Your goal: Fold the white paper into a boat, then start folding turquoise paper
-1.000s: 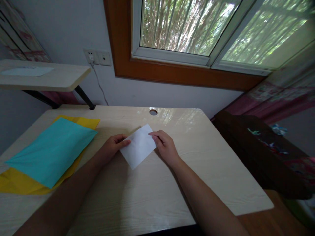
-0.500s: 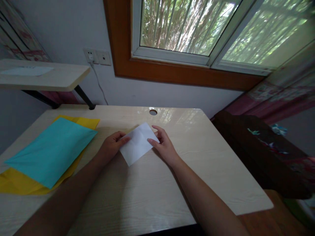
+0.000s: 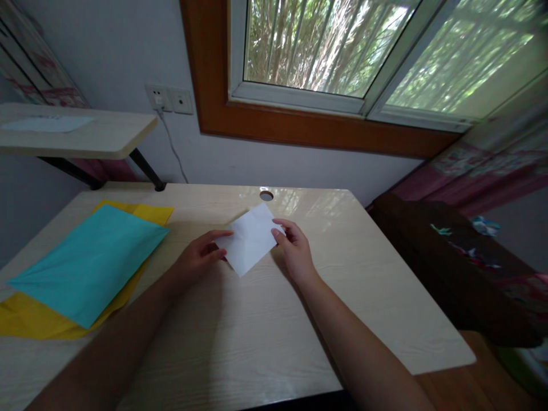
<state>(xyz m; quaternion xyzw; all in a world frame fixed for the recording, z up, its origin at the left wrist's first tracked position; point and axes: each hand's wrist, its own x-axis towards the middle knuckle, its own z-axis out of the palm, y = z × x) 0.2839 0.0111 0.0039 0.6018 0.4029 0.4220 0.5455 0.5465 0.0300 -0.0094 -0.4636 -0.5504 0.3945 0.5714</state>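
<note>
A small white sheet of paper (image 3: pixel 249 238), with faint creases, is tilted like a diamond above the light wooden desk (image 3: pixel 240 342). My right hand (image 3: pixel 295 248) pinches its right corner between thumb and fingers. At the left corner is my left hand (image 3: pixel 203 254), its index fingertip at the upper edge and its thumb at the lower one, with a gap between them. The other left fingers curl partly out of sight beneath. Left of my hands lies a turquoise sheet (image 3: pixel 94 257) on top of a yellow sheet (image 3: pixel 38 319).
A raised shelf (image 3: pixel 128 134) on black legs stands at the desk's back left, bearing a white paper (image 3: pixel 51 124). Near the back edge is a round cable hole (image 3: pixel 266 196). Beyond the right edge sits a dark brown surface (image 3: pixel 428 245) with small colourful items.
The white paper has shifted right and slightly away from me, along with my right hand. My left thumb and index finger have spread farther apart at its left corner.
</note>
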